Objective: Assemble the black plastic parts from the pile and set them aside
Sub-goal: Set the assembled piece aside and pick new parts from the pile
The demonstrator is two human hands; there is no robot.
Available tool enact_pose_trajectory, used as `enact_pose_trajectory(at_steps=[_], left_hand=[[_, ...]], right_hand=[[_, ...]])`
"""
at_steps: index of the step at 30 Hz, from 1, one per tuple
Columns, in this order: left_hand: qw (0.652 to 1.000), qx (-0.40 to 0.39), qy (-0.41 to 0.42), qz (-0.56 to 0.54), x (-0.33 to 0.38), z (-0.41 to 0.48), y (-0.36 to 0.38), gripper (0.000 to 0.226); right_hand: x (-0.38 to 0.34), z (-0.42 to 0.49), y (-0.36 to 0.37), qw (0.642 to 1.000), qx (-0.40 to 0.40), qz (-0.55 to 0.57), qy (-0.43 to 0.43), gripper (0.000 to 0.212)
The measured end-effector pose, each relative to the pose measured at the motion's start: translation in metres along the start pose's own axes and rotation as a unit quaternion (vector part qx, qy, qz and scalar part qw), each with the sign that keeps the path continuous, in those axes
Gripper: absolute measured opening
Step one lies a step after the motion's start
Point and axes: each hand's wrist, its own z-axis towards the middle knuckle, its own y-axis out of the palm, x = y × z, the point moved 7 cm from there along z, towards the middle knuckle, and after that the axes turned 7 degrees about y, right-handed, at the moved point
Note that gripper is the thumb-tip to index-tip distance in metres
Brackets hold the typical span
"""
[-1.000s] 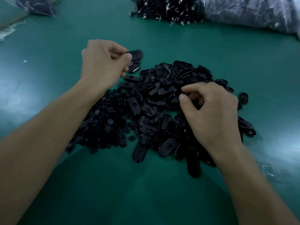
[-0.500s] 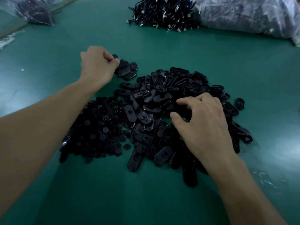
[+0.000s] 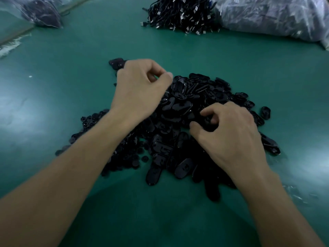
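A pile of black plastic parts [image 3: 179, 111] lies in the middle of the smooth green tabletop [image 3: 71, 72], which shows soft glare patches. The centre and right of the pile are glossy, flat oval shells, many with a small notch or cut-out. The left side is made of much smaller, round, button-like pieces [image 3: 99, 120]. A few oval shells [image 3: 116, 63] lie apart just beyond the pile, partly hidden by the left hand [image 3: 138, 90].

The left forearm covers much of the small pieces. That hand's fingers are curled, with thumb and forefinger nearly meeting, but the tips are blurred and I cannot tell whether the grip holds anything. The right hand [image 3: 231, 136] sits on the pile with its fingers curled down. Its grip is pinching an oval piece [image 3: 208, 121] between thumb and forefinger, and that piece is hard to separate from its dark neighbours.

At the far edge lies a tangle of black cables [image 3: 179, 13] with pale metal plugs. Just right of it is a crinkled clear plastic bag [image 3: 276, 16], its contents hard to make out. A smaller clear bag [image 3: 42, 14] of dark items lies far left, cut off by the frame.
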Motion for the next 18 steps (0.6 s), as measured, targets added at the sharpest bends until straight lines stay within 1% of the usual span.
enact_pose_trajectory(at_steps=[5, 9, 12, 18], left_hand=[[1.0, -0.014, 0.004, 0.021, -0.007, -0.014, -0.001, 0.019], [0.999, -0.027, 0.0, 0.028, -0.008, -0.023, -0.001, 0.022], [0.998, -0.036, 0.007, 0.051, -0.007, -0.025, 0.0, 0.025], [0.996, -0.051, -0.01, 0.077, -0.015, -0.027, 0.003, 0.026]], right_hand=[[-0.004, -0.001, -0.004, 0.999, -0.037, 0.001, -0.022, 0.035], [-0.002, 0.0, -0.001, 0.999, -0.045, 0.005, -0.028, 0.027], [-0.001, -0.001, 0.0, 0.998, -0.042, 0.029, -0.033, 0.017], [0.0, 0.001, -0.004, 0.997, -0.023, 0.072, -0.024, 0.017]])
